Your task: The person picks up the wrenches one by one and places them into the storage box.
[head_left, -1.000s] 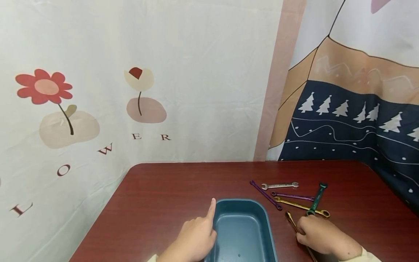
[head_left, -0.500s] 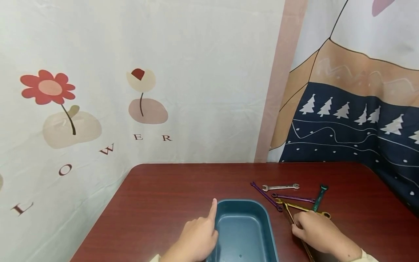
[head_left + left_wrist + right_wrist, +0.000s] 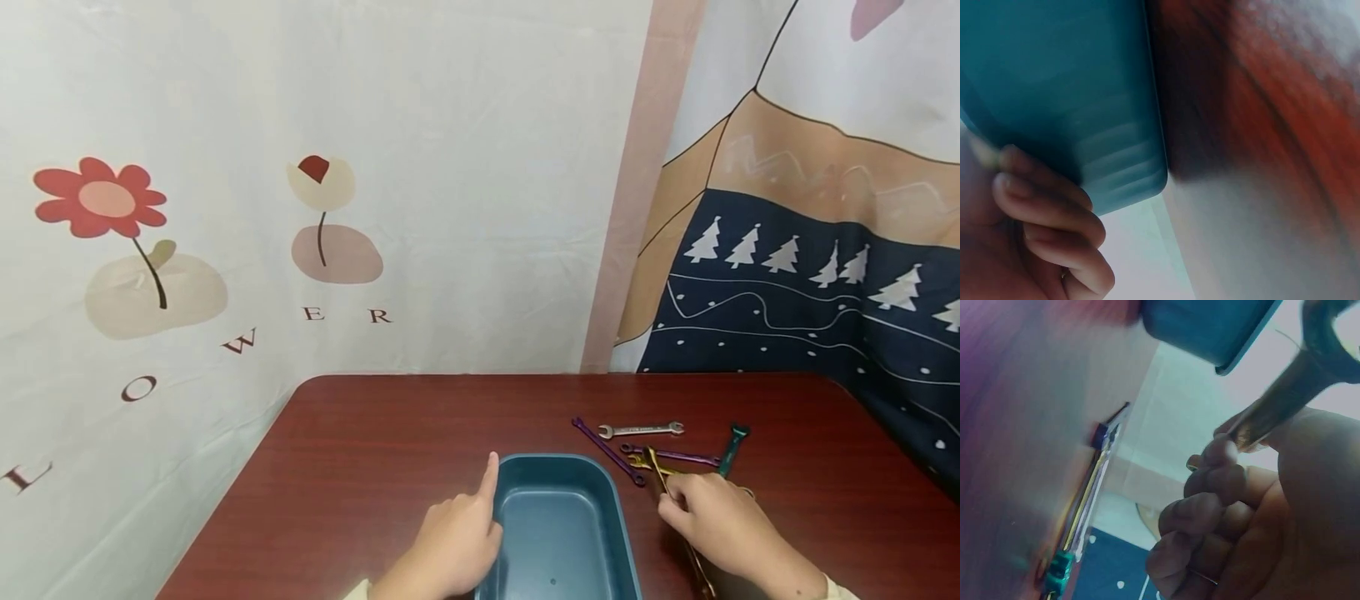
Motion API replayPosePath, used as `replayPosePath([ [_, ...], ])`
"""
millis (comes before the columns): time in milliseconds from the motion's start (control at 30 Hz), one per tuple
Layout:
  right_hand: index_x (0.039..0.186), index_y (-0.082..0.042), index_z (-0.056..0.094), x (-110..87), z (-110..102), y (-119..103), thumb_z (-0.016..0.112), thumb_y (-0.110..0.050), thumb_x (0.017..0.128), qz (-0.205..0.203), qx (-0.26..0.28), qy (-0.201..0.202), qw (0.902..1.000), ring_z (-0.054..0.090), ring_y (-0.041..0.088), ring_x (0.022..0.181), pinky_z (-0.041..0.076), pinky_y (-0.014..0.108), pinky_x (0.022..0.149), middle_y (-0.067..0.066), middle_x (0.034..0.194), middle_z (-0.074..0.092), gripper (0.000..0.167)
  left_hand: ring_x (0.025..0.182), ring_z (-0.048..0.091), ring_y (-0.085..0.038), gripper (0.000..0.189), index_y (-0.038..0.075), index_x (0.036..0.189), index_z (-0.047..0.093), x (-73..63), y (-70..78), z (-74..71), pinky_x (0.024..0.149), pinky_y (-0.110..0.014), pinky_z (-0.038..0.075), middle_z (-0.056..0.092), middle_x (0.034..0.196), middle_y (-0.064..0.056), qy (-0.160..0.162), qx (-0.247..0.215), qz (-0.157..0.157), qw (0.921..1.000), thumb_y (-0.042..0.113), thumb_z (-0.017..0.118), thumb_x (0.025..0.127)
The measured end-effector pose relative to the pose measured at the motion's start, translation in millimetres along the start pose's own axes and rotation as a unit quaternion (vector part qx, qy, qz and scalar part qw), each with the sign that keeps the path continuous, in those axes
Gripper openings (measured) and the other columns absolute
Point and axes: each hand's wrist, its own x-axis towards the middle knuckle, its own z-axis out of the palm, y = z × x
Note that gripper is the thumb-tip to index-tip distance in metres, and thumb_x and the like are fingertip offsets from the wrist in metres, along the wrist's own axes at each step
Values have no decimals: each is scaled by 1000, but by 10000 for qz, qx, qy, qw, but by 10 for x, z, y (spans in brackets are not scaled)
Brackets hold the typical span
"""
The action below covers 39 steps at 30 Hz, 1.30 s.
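Observation:
My right hand (image 3: 720,521) grips a gold combination wrench (image 3: 697,567) by its middle, raised over the right side of the table. In the right wrist view the gold wrench's ring end (image 3: 1322,347) sticks out past the thumb side, with the fingers curled round the shaft. My left hand (image 3: 453,537) holds the left rim of a blue-green plastic bin (image 3: 626,542), index finger straight along the rim. In the left wrist view its other fingers (image 3: 1054,212) curl against the bin's outer wall (image 3: 1116,137).
Beyond the right hand lie a silver wrench (image 3: 641,431), two purple wrenches (image 3: 607,452), a green wrench (image 3: 733,450) and another gold wrench (image 3: 637,461), partly covered. All rest on a dark red table (image 3: 412,425). A printed curtain (image 3: 480,208) hangs behind its far edge.
My right hand has moved slightly forward and left with the gold wrench, whose far end now overlaps the other gold wrench. The left hand and the bin stay in place.

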Motion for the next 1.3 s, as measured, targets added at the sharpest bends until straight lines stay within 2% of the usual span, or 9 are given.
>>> replayPosePath([
  [233, 63, -19, 45, -69, -37, -113, 62, -18, 91, -169, 291, -36, 9994, 25, 5, 49, 22, 22, 49, -7, 53, 35, 33, 38, 26, -10, 81, 12, 162, 13, -2, -8, -4, 38, -25, 19, 41, 45, 5, -45, -202, -34, 9998, 15, 55, 92],
  [567, 62, -21, 45, -124, -45, -248, 64, -18, 91, -246, 481, 41, 9985, 30, 4, 49, 27, 21, 49, -8, 54, 37, 34, 38, 27, -9, 81, 12, 162, 13, 9, -2, -27, 38, -24, 19, 41, 45, 6, 23, -97, 34, 9999, 15, 55, 92],
  [900, 57, -22, 44, -152, -7, -287, 65, -16, 88, -304, 599, 148, 9976, 28, 2, 48, 26, 20, 48, -11, 52, 34, 38, 38, 26, -10, 82, 12, 162, 13, -1, 5, -25, 38, -25, 20, 41, 45, 6, -4, -67, -3, 10000, 15, 56, 92],
  [1033, 58, -22, 45, -167, -7, -295, 65, -15, 89, -297, 747, 86, 9967, 29, 2, 48, 27, 20, 48, -11, 52, 34, 37, 38, 26, -9, 82, 11, 162, 14, 4, 5, -30, 38, -24, 20, 40, 45, 6, 69, 25, 57, 10000, 16, 57, 92],
  [1300, 60, -21, 47, -194, -20, -302, 64, -18, 91, -291, 793, -132, 9963, 31, 4, 48, 28, 21, 48, -9, 52, 36, 36, 38, 26, -10, 82, 12, 162, 12, 0, 3, -27, 39, -25, 19, 41, 45, 6, -75, -118, -48, 9999, 16, 55, 92],
])
